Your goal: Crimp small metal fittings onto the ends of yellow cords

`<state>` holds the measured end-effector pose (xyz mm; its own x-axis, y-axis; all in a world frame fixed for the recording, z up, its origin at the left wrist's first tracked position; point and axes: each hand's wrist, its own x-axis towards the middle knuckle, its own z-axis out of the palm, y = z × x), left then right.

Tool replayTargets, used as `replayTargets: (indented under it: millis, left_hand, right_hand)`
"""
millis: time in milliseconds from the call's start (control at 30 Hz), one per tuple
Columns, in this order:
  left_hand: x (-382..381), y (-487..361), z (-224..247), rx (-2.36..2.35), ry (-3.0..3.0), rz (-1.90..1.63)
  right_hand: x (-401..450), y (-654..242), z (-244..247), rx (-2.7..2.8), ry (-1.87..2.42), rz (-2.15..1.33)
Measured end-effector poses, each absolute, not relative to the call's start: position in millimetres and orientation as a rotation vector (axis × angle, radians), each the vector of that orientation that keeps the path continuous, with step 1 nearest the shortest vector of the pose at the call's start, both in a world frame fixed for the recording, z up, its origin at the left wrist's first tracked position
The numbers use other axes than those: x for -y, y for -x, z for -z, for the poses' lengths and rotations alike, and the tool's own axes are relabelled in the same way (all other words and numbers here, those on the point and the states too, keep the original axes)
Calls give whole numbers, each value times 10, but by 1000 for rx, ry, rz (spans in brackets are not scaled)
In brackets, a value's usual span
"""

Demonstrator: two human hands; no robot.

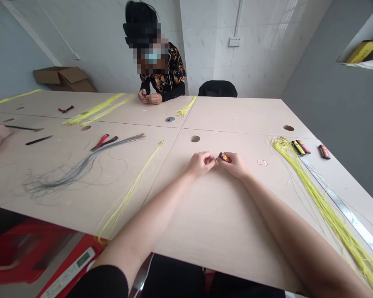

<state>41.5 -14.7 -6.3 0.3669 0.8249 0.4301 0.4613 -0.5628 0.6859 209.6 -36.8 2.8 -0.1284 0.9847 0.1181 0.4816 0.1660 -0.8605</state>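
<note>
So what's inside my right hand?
Your right hand holds a lighter; its black end and part of its red, patterned side show. The hand covers the rest, so I can't tell whether it hides anything else.

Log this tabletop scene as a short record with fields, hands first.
Left hand: fingers curled in; anything pinched is too small to tell
Right hand: holds a red lighter, black end toward the left hand
Right side: yellow strands beside a metal ruler; three more lighters near their far end
Left side: grey strands, red-and-black pliers
Across the table: a co-worker, hands together
</note>
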Motion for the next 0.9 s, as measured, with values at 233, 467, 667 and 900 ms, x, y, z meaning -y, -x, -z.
replayTargets:
  millis: [233,467,667,900]
  left_hand:
    - [165,-419,50,-1126,-2198,-1007]
    - [173,-426,49,-1126,-2205,-996]
    - [169,-425,64,-1109,-2206,-998]
    - [178,-422,63,-1100,-2218,-1006]
  right_hand:
    - [357,-2101,-5,1709,1412,-862]
    - [350,-2103,-17,1692,1368,-884]
    - [334,-2103,1,1684,1356,-899]
    - [351,-2100,-22,1692,1367,-895]
